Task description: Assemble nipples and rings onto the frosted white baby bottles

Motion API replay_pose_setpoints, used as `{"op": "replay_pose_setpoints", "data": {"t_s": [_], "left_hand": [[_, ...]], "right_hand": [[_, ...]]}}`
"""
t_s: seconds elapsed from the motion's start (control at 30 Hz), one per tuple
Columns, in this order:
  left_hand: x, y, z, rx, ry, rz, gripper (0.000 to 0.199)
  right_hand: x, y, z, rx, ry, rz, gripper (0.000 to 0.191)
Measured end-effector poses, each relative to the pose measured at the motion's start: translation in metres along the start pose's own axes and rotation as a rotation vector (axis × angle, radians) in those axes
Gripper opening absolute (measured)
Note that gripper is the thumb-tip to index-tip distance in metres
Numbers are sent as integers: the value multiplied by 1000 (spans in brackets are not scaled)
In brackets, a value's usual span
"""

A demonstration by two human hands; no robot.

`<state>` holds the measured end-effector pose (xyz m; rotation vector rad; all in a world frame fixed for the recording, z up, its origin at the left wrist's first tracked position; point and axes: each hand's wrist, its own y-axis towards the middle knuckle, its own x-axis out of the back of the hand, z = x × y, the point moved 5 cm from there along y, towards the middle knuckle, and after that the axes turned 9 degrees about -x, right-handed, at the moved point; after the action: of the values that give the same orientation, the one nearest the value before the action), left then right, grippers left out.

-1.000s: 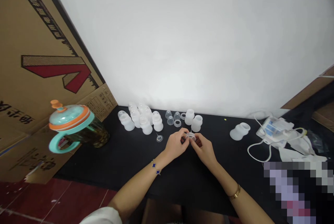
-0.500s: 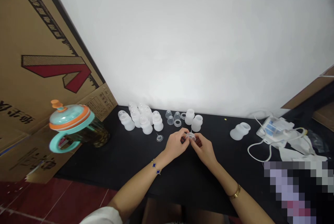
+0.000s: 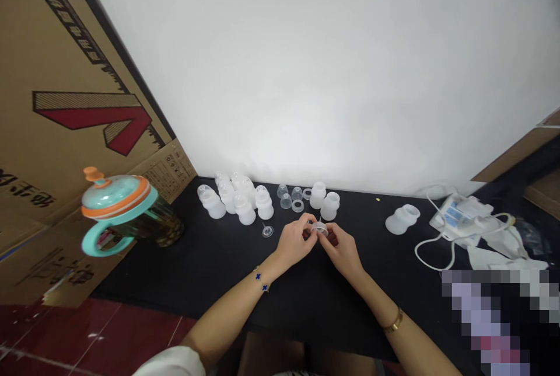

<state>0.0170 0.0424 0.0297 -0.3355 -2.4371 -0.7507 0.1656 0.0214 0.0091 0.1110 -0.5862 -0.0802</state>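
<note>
Between the fingertips of my left hand [image 3: 298,240] and my right hand [image 3: 341,247] is a clear bottle collar ring [image 3: 321,228], with a thin spike standing up from it. Both hands pinch it, one from each side, above the black table. Just beyond them stand two white open-necked bottles [image 3: 330,206]. Several clear domed caps [image 3: 286,201] and loose collar rings [image 3: 298,205] lie to their left. A clear nipple-like disc with a thin stem [image 3: 267,231] rests left of my left hand. Several capped baby bottles [image 3: 244,209] are grouped farther left.
A teal and orange lidded jug [image 3: 131,212] with dark liquid stands at the left, before a large cardboard box [image 3: 79,148]. An open white bottle [image 3: 402,219] lies tilted at the right, near a white cable and power strip [image 3: 464,218]. A white wall [image 3: 324,72] rises behind.
Both hands stay nearly in place, still pinching the clear ring. The view has shifted very slightly; nothing on the table has visibly moved.
</note>
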Motion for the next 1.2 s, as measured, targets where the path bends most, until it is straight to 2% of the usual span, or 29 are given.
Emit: {"op": "replay_pose_setpoints", "data": {"t_s": [0.5, 0.77, 0.9, 1.2], "left_hand": [[0, 0, 1, 10, -9, 30, 17], [2, 0, 3, 7, 7, 28, 10], [1, -1, 3, -32, 126, 16, 17], [-2, -4, 0, -218, 278, -46, 32]], "right_hand": [[-1, 0, 0, -1, 4, 5, 28], [-2, -1, 0, 9, -11, 13, 27], [-2, 0, -1, 35, -44, 1, 28], [-3, 1, 0, 60, -85, 19, 34]]}}
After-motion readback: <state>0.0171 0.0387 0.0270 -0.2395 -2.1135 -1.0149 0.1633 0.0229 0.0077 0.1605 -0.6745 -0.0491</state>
